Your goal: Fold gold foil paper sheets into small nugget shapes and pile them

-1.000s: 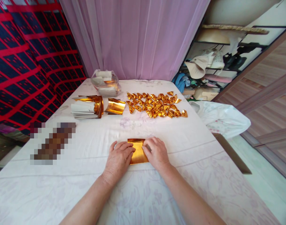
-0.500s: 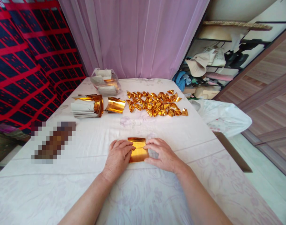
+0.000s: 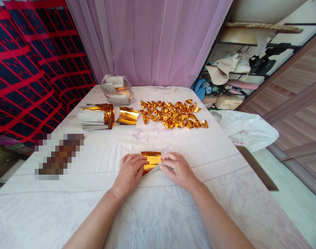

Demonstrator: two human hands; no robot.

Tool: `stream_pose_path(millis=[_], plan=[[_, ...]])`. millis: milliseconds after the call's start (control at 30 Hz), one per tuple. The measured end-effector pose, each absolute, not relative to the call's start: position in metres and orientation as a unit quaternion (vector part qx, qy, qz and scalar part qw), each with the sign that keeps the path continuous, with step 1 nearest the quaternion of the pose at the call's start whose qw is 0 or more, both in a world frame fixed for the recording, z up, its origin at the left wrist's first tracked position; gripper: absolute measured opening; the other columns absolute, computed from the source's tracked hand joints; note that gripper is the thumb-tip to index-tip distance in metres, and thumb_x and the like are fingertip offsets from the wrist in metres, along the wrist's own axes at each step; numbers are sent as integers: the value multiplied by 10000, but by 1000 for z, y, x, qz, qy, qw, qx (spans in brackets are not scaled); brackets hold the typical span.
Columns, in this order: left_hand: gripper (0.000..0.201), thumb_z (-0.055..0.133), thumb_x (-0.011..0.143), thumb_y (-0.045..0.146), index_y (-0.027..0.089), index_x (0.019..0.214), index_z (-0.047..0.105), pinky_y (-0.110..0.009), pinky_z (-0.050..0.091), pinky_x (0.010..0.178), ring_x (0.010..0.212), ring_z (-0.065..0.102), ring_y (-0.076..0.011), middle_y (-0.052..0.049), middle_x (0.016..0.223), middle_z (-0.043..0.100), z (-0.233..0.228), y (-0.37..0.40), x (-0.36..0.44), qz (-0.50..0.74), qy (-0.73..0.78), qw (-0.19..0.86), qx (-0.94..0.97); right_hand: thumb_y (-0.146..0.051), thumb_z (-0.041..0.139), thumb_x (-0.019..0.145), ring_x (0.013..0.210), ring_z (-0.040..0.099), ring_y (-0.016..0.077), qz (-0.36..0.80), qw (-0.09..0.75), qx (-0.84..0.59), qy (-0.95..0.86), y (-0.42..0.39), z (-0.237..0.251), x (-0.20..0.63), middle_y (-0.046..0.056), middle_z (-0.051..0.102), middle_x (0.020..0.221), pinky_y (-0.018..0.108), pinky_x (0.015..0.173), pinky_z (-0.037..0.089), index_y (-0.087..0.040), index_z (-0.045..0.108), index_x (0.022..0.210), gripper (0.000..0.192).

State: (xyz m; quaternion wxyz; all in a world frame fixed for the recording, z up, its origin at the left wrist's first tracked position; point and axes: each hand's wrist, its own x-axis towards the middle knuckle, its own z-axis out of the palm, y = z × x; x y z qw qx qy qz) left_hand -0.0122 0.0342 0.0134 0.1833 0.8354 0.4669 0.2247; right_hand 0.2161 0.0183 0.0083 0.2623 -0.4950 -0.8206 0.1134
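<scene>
A sheet of gold foil paper (image 3: 152,159) lies on the cloth-covered table in front of me, its shiny side up. Its near edge is turned up, showing a strip of pale backing. My left hand (image 3: 132,170) grips the sheet's left side, fingers on top and thumb by the near edge. At the right side, my right hand (image 3: 177,170) pinches the paper near the raised corner with fingers closed. The fingertips hide both side edges of the sheet. Beyond the hands lie several small folded gold foil pieces (image 3: 173,112).
Left of the folded pieces sit a short stack of gold foil sheets (image 3: 128,116), a bent bundle of foil paper (image 3: 94,119) and a clear plastic bag (image 3: 116,90) of more paper. A blurred-out patch (image 3: 59,155) is at left. Shelves and a white bag (image 3: 251,129) stand right.
My right hand has closed its fingers and lifted the near right part of the gold foil paper into a fold. My left hand has barely moved.
</scene>
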Motion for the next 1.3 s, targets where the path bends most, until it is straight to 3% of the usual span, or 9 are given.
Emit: stream_pose_path(millis=[200, 333, 533, 767, 933, 1100, 1300], plan=[[362, 347, 947, 260, 236, 1040, 696, -467, 359, 1019, 1116, 571, -232, -35, 1088, 719, 21, 36, -15, 224, 471, 236, 820, -206, 583, 864, 818, 600, 173, 90, 294, -531, -790, 19, 3, 208, 26, 672, 877, 318, 761, 427, -213, 652, 740, 143], [273, 498, 920, 388, 236, 1070, 669, -455, 368, 996, 1082, 577, -237, -40, 1063, 714, 18, 35, -13, 236, 486, 211, 815, -198, 568, 861, 808, 602, 174, 95, 300, -548, -775, 19, 3, 204, 23, 669, 846, 312, 760, 420, -209, 615, 705, 164], [173, 571, 897, 281, 242, 1047, 647, -446, 370, 965, 1027, 592, -217, -17, 1025, 716, 13, 34, -7, 237, 504, 171, 813, -194, 588, 823, 810, 598, 190, 65, 298, -588, -749, 19, -1, 197, 26, 650, 796, 317, 754, 406, -202, 605, 702, 123], [251, 534, 928, 255, 236, 1168, 604, -484, 369, 991, 1009, 610, -224, -47, 1072, 716, 15, 31, -5, 219, 485, 103, 840, -198, 599, 809, 785, 577, 190, 35, 265, -618, -740, 18, 0, 191, 28, 633, 790, 318, 737, 390, -204, 608, 677, 132], [183, 579, 895, 197, 247, 1039, 681, -495, 410, 959, 1088, 564, -269, -79, 1210, 643, 17, 26, -3, 231, 461, 11, 857, -200, 608, 804, 789, 572, 191, 32, 248, -628, -737, 19, 1, 190, 25, 626, 791, 320, 733, 384, -204, 614, 688, 116], [218, 564, 874, 102, 195, 1034, 679, -405, 474, 876, 961, 582, -232, -72, 1045, 677, 14, 15, 4, 232, 400, -31, 886, -196, 601, 806, 792, 564, 194, 23, 243, -630, -737, 18, 3, 188, 26, 619, 780, 320, 731, 380, -207, 606, 689, 118], [238, 503, 917, 155, 137, 1113, 636, -457, 445, 955, 1007, 612, -242, -90, 1089, 684, 12, 5, 12, 213, 399, -36, 891, -187, 601, 799, 791, 563, 194, 24, 253, -635, -729, 19, 2, 187, 27, 622, 785, 317, 735, 380, -207, 596, 686, 114]])
